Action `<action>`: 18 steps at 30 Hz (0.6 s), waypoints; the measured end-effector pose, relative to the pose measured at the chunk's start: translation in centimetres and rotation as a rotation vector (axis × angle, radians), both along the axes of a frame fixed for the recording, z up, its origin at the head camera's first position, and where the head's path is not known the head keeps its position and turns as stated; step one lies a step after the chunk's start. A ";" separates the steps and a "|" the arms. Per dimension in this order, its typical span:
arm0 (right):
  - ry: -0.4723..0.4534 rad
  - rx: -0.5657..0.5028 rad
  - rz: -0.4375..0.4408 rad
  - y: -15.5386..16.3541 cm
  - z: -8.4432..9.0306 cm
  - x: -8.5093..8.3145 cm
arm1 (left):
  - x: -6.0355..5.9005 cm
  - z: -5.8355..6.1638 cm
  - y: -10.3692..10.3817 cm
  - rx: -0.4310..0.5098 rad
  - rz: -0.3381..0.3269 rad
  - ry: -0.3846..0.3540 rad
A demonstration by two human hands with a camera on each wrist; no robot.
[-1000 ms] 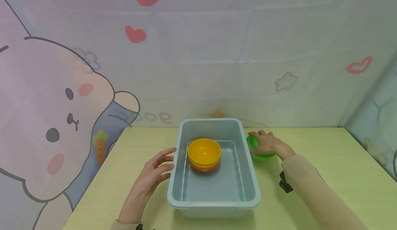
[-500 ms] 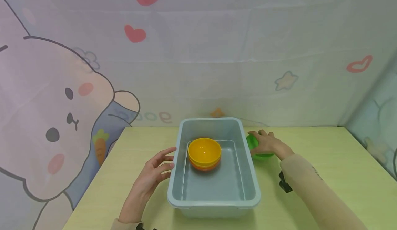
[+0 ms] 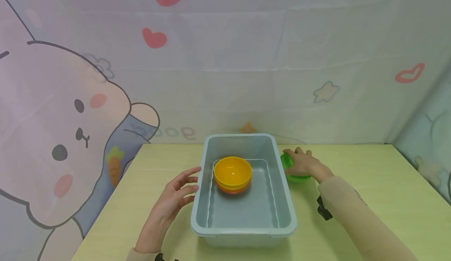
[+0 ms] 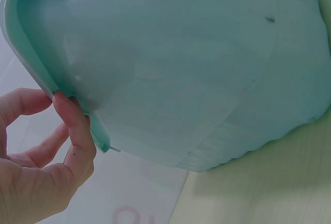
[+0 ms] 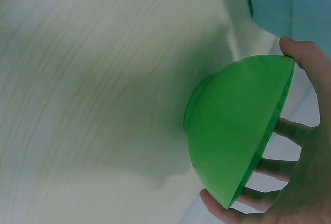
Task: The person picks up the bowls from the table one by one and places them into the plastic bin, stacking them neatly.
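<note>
A grey-blue plastic tub (image 3: 243, 229) stands in the middle of the pale green table (image 3: 370, 175). Inside it a yellow bowl (image 3: 232, 171) is stacked on an orange bowl (image 3: 232, 191). My left hand (image 3: 176, 198) lies against the tub's left wall, fingers straight and spread; the left wrist view shows fingertips (image 4: 72, 125) touching the tub (image 4: 181, 69) at its rim. My right hand (image 3: 301, 162) covers a green bowl (image 3: 296, 177) on the table just right of the tub. In the right wrist view the thumb and fingers (image 5: 305, 131) curl over the green bowl (image 5: 232, 125) at its rim.
A cartoon-printed cloth backdrop (image 3: 225, 57) hangs behind and beside the table. Bare table surface lies to the right of the green bowl and to the left of the tub.
</note>
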State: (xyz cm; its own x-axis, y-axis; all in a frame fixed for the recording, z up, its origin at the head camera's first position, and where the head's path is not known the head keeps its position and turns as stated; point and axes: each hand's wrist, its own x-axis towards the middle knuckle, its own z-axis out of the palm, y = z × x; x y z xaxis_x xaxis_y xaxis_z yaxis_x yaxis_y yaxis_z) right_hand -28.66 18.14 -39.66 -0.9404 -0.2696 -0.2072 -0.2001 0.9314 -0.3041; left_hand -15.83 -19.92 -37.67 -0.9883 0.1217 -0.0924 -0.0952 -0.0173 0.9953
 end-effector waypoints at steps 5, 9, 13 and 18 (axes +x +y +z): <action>0.003 -0.004 -0.001 0.0 0.0 0.0 | 0.0 0.0 0.0 0.003 -0.002 -0.001; 0.002 -0.001 0.003 -0.1 0.0 0.1 | 0.0 0.1 0.0 0.007 -0.004 0.000; 0.006 0.001 0.010 0.0 0.3 0.4 | 0.0 0.0 0.0 0.001 -0.005 0.000; 0.032 0.004 0.016 0.2 0.9 0.8 | -0.1 0.0 -0.1 0.000 -0.003 -0.001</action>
State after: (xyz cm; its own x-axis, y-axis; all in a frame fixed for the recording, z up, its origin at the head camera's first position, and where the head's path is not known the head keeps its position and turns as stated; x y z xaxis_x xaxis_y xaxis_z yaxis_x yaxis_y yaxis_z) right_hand -27.84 18.39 -38.80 -0.9423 -0.2834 -0.1782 -0.2241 0.9294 -0.2932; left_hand -15.89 -19.98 -37.71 -0.9878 0.1245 -0.0933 -0.0962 -0.0174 0.9952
